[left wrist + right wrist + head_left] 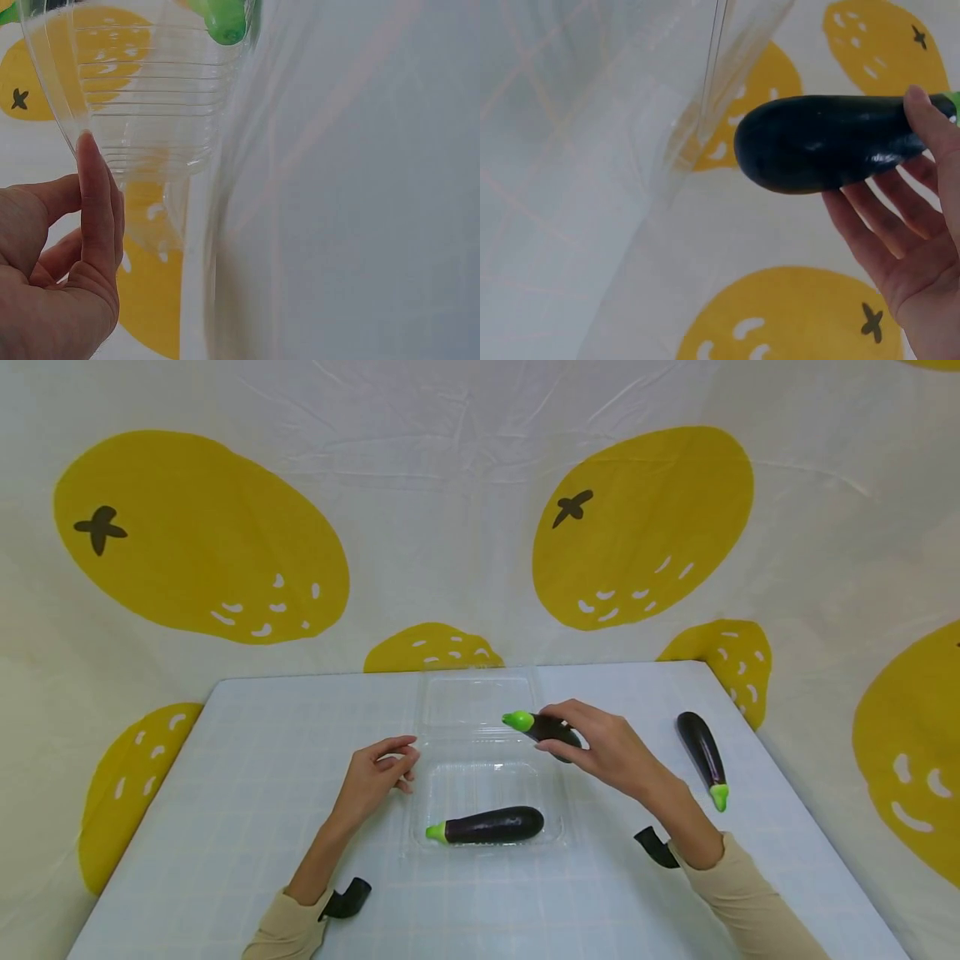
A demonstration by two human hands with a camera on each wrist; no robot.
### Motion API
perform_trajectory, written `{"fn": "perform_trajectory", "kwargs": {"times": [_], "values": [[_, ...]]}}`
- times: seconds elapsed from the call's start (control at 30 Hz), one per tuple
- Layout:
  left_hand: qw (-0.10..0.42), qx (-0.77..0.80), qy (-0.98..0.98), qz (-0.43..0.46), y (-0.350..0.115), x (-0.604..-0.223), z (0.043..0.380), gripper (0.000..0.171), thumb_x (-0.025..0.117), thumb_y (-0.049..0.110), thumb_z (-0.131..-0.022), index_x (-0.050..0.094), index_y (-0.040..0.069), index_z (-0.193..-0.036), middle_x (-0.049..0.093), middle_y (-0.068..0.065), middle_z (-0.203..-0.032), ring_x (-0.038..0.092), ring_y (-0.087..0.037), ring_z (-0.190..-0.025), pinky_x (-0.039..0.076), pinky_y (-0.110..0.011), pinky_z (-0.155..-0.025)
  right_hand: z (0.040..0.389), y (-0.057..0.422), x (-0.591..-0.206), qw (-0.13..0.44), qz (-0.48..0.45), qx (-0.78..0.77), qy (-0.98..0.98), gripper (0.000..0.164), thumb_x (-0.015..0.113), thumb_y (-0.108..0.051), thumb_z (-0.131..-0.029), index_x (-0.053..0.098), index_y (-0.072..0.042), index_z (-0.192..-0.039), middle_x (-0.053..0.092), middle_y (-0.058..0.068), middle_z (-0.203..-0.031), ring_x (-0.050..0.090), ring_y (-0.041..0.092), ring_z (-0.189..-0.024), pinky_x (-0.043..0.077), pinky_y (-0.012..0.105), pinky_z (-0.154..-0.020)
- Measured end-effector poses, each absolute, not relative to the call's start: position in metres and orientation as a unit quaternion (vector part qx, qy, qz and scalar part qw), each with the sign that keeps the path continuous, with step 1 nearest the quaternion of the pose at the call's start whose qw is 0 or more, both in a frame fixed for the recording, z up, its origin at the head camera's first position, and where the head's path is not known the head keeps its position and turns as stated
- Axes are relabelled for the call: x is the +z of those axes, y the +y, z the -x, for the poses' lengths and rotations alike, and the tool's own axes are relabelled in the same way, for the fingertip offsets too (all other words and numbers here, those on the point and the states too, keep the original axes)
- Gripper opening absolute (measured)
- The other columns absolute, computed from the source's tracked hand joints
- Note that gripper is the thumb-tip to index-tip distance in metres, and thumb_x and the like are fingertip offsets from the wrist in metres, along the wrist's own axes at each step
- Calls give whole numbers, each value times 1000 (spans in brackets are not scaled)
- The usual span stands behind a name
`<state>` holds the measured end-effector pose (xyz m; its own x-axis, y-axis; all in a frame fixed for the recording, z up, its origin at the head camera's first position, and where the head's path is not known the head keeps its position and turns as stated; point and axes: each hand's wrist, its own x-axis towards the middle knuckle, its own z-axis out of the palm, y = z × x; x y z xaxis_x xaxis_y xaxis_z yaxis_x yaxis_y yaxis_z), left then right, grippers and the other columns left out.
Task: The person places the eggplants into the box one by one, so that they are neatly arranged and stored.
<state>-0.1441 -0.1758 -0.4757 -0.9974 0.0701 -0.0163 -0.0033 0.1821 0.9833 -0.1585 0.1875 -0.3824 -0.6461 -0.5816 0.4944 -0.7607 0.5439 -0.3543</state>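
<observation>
My right hand (603,743) grips an eggplant (543,727) above the far right part of a clear plastic clamshell container (480,783). Its bright green stem end points left, and in the right wrist view the thumb lies on one side of the dark body (817,142) with the fingers along the other. Inside the container's near tray lies a second eggplant (495,825), sideways, stem to the left. My left hand (377,768) is at the container's left edge, and in the left wrist view a straight fingertip (87,142) meets the clear rim.
A third eggplant (702,752) lies on the table to the right, stem toward the near side. The container's lid (476,703) lies folded back toward the table's far edge. A pale checked cloth (300,727) covers the table, and a fruit-printed curtain (442,527) hangs behind.
</observation>
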Motion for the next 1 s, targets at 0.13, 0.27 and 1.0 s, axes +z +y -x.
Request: {"fn": "perform_trajectory", "kwargs": {"times": [0.13,0.27,1.0], "values": [[27,644,765,-24,-176,-476,144,40,72,15,-98,64,-4,-133,66,-19,-107,67,-23,-69,62,-29,-65,159,179,-386,161,-406,281,-854,43,72,-39,-94,65,-11,-125,71,4,-114,69,17,-92,63,40,-80],[25,644,764,-29,-176,-476,145,41,72,15,-98,63,-5,-133,66,-21,-108,67,-24,-70,62,-28,-65,159,171,-389,160,-422,277,-848,44,69,-43,-95,65,-11,-125,71,3,-114,68,15,-91,62,35,-80],[30,640,768,-17,-175,-475,143,42,73,18,-98,64,-3,-133,67,-21,-110,67,-23,-70,61,-25,-65,151,142,-411,144,-472,212,-843,41,85,-27,-86,68,-10,-119,69,0,-107,64,11,-84,57,25,-69]]}}
